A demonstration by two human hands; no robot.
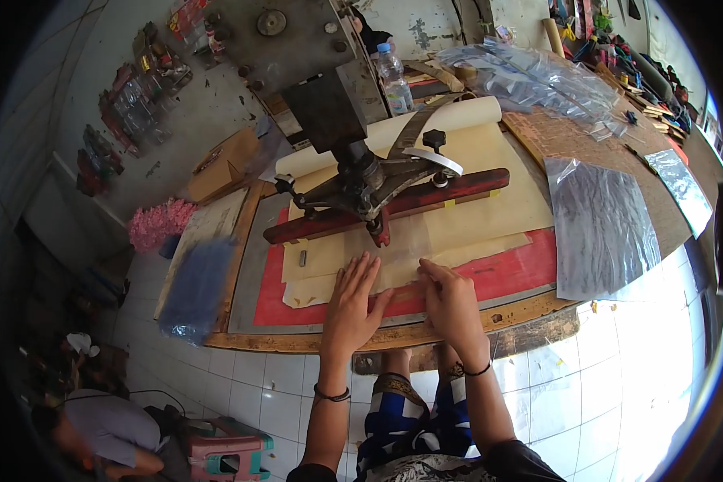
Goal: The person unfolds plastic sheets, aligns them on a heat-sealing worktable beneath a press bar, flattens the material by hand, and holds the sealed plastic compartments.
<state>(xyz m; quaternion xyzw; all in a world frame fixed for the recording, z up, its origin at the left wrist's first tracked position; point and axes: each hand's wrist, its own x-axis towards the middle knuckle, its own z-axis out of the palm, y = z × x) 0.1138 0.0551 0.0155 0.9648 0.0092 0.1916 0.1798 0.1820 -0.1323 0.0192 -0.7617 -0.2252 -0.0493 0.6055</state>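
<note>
My left hand (351, 301) lies flat with fingers stretched on the cream paper, at the left edge of a clear plastic sheet (402, 241). My right hand (451, 304) has curled fingers at that sheet's near right corner, the index finger pointing forward; it appears to pinch the edge, though the thumb is partly hidden. The clear sheet runs back under a long dark red press bar (474, 186), which hangs from the heavy press head (353, 169). Beneath the cream paper (490, 153) lies a red sheet (506, 269). A small grey metal block (303, 258) sits left of my hand.
Clear plastic sheets lie in a stack (602, 229) on the right and a pile (530, 76) at the back. A bluish plastic stack (197, 289) rests on the left. Behind the press stands a water bottle (394, 80). A person (112, 426) sits at lower left by a stool (229, 450).
</note>
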